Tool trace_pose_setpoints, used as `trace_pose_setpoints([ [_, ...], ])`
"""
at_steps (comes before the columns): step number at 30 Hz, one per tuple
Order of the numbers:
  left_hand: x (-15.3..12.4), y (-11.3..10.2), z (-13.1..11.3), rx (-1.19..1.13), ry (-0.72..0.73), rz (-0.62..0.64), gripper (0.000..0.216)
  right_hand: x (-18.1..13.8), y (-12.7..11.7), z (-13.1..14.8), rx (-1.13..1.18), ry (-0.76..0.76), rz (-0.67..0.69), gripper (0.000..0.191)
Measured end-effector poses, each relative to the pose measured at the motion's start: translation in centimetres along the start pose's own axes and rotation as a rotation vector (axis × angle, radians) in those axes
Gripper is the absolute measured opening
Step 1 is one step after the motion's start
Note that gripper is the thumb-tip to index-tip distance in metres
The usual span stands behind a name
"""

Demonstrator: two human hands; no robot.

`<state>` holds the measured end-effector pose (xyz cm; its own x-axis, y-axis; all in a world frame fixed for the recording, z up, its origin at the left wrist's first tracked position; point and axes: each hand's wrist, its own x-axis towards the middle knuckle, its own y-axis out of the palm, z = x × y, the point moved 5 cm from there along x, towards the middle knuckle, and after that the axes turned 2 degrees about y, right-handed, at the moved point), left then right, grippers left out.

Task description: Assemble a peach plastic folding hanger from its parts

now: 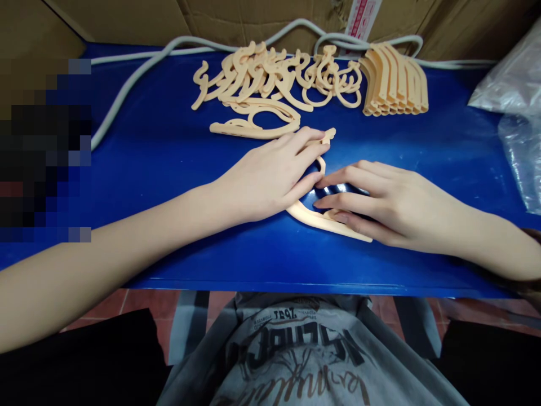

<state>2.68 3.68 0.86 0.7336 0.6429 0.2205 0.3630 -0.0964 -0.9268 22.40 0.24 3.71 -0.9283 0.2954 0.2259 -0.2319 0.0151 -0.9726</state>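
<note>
A beige plastic folding hanger (315,217) lies on the blue tabletop in front of me, its arm pointing to the lower right. My left hand (274,169) covers the hanger's left part, fingers curled over it near the hook end. From the right, my right hand (391,197) reaches in with bent fingers at the ring and thumb against the arm. Both hands grip the same hanger, and the palms hide part of it. Just beyond my left hand rests a folded beige hanger (253,131).
Loose beige hook pieces (262,73) are heaped at the back, beside a neat stack of beige hanger arms (395,82). A white cable (139,76) runs along the cardboard (253,22). Clear plastic bags (513,84) sit at right. The blue table (169,259) ends near my lap.
</note>
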Motion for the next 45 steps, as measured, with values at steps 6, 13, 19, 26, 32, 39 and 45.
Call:
trace_pose_setpoints([
  [6,0.01,-0.09,-0.16,-0.001,0.004,-0.005,0.058,0.03,0.0,0.07,0.005,0.002,0.0,0.035],
  [13,0.12,-0.04,-0.17,0.006,-0.006,0.016,0.061,-0.06,0.04,0.0,-0.001,0.014,0.022,0.034],
  [19,0.0,-0.11,-0.13,0.002,-0.007,0.011,0.061,-0.04,-0.14,0.05,-0.011,0.0,-0.002,0.033],
  [26,0.0,-0.1,-0.14,-0.004,0.002,0.003,0.059,-0.04,-0.06,0.01,-0.002,0.007,0.006,0.034],
  [32,0.11,-0.18,-0.24,0.014,-0.016,0.028,0.063,0.06,-0.08,0.11,-0.002,-0.009,0.004,0.034],
  [39,-0.03,-0.08,0.0,0.014,-0.005,0.008,0.061,-0.08,0.08,-0.06,0.01,0.025,0.032,0.036],
  [45,-0.06,0.01,0.05,0.01,-0.01,0.003,0.062,-0.1,0.0,-0.04,-0.002,0.014,0.029,0.035],
])
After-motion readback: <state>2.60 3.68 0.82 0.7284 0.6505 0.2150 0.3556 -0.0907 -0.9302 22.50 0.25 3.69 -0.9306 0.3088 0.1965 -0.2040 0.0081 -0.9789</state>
